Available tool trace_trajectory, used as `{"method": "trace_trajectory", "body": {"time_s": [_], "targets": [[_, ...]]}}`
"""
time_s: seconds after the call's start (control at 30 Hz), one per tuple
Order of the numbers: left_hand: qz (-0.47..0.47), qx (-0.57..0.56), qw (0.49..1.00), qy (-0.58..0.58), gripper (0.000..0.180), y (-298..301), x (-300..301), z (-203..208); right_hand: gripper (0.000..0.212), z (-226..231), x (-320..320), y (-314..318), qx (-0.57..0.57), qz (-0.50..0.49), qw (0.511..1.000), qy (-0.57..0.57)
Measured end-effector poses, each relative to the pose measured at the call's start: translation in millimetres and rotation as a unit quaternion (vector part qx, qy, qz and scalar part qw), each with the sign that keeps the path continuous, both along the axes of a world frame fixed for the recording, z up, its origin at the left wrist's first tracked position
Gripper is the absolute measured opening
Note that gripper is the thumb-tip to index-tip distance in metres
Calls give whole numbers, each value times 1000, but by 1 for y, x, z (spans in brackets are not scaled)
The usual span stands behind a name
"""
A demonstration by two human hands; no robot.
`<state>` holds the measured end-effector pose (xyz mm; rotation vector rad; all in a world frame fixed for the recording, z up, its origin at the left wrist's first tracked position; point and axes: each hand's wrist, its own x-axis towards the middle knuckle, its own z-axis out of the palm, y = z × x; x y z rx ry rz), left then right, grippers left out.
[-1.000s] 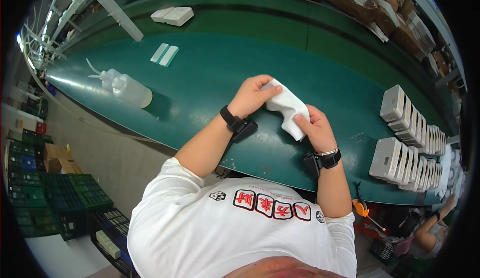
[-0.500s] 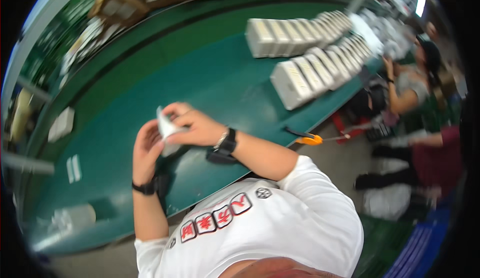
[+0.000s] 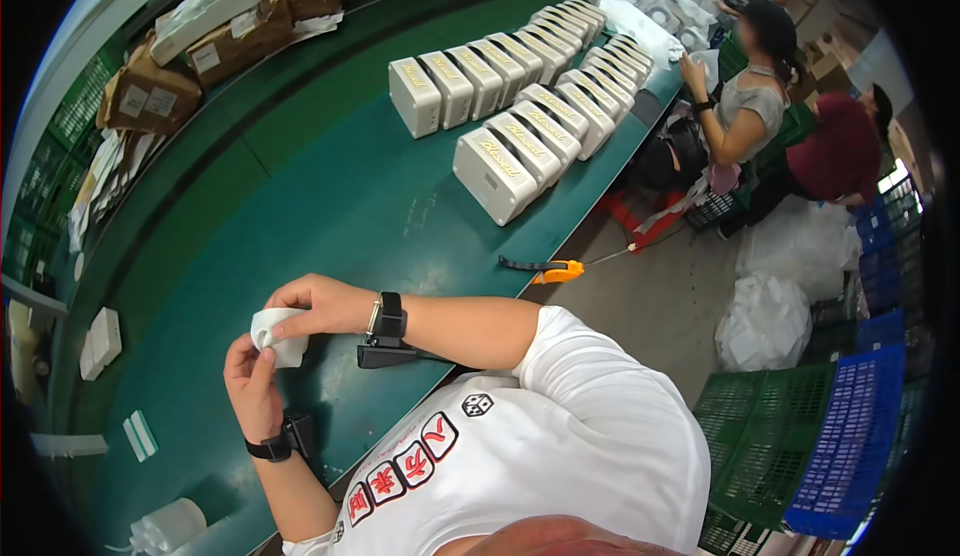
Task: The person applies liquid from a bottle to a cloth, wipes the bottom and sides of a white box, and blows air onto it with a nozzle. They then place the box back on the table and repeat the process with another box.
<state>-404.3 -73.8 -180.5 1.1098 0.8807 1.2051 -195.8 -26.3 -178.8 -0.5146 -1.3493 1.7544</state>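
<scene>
Between both hands, over the green table (image 3: 330, 216), is a thin white piece (image 3: 290, 351), curled or folded over at its top. It looks like soft sheet or cloth; its exact kind I cannot make out. My right hand (image 3: 335, 306) pinches its upper right side, fingers bent over the edge. My left hand (image 3: 252, 388) grips it from the lower left, with thumb and fingertips pressed against it. Each wrist wears a black strap with a dark block. Two rows of white rounded casings (image 3: 495, 176) with pale lettering stand on the table, well right of my hands.
White strips (image 3: 141, 435), a white block (image 3: 100, 344) and a clear-white roll (image 3: 175, 524) lie leftward. An orange-handled tool (image 3: 558, 272) sits at the near edge. Cardboard boxes (image 3: 150, 96) line the far side. At right, a co-worker (image 3: 745, 106) sits beside white bags (image 3: 765, 321) and crates.
The view has shifted, so the casings and the hands appear further left. The white piece has turned in my fingers and now shows its curled face. Both hands still hold it.
</scene>
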Motion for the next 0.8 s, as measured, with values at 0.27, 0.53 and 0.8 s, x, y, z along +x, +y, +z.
{"method": "trace_trajectory", "body": {"time_s": [0.27, 0.53, 0.8], "targets": [[-37, 0, 999, 36, 20, 7, -6, -3, 25, 4, -1, -5, 29, -56, 998, 5], [-29, 7, 999, 29, 20, 6, -7, -2, 20, -4, -3, 3, -47, -6, 999, 3], [-15, -169, 973, -155, 21, 24, -14, -8, 21, -4, 12, 17, -195, -116, 965, 132]]}}
